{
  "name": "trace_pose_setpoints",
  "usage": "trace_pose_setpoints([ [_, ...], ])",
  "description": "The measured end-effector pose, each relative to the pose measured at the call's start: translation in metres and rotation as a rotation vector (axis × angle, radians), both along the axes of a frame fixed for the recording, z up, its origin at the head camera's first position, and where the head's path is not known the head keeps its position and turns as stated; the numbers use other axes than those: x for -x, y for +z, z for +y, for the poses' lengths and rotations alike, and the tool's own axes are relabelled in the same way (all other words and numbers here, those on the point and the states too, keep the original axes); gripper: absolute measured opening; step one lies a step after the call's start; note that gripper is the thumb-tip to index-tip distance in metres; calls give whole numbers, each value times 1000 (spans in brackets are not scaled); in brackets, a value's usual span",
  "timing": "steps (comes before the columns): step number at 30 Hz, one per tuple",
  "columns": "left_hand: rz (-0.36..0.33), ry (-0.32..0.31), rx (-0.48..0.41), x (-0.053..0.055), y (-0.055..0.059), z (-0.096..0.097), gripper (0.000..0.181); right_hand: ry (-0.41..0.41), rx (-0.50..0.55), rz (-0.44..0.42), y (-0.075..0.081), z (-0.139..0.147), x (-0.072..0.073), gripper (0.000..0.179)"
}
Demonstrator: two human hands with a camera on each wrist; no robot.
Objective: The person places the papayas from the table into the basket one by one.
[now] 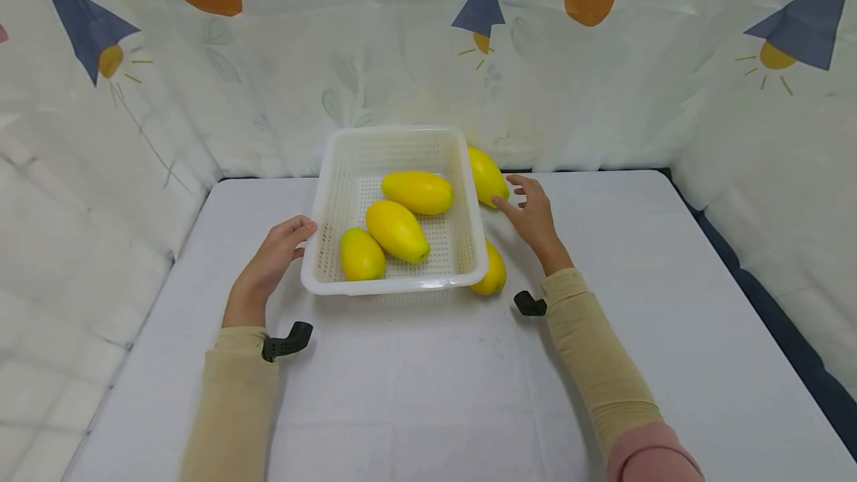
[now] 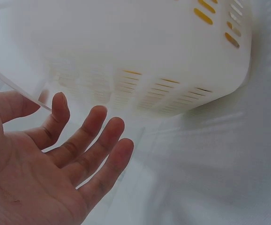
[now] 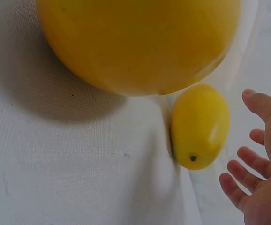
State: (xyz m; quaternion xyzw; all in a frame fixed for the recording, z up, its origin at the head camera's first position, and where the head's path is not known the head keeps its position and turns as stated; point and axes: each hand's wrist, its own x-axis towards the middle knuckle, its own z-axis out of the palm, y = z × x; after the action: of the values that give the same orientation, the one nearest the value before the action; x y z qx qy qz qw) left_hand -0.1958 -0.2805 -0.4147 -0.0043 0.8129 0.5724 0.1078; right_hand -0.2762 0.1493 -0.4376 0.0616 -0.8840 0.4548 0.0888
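Observation:
A white plastic basket stands on the table with three yellow mangoes inside. At its left rim, my left hand pinches the edge between thumb and index finger; the other fingers spread loosely below the rim in the left wrist view. Two more mangoes lie outside along the basket's right wall: a far one and a near one, partly hidden by the rim. My right hand is beside the far mango, fingers relaxed and apart, gripping nothing.
The white-covered table extends in front and to both sides. A patterned white curtain hangs behind its back edge and on both sides. Each wrist carries a black camera mount.

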Motion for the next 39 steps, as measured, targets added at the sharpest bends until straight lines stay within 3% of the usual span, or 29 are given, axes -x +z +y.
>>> trace_pose_setpoints([
  [39,8,-2,10,-2,3,2,44,6,-23,-61,-8,-2,18,60],
])
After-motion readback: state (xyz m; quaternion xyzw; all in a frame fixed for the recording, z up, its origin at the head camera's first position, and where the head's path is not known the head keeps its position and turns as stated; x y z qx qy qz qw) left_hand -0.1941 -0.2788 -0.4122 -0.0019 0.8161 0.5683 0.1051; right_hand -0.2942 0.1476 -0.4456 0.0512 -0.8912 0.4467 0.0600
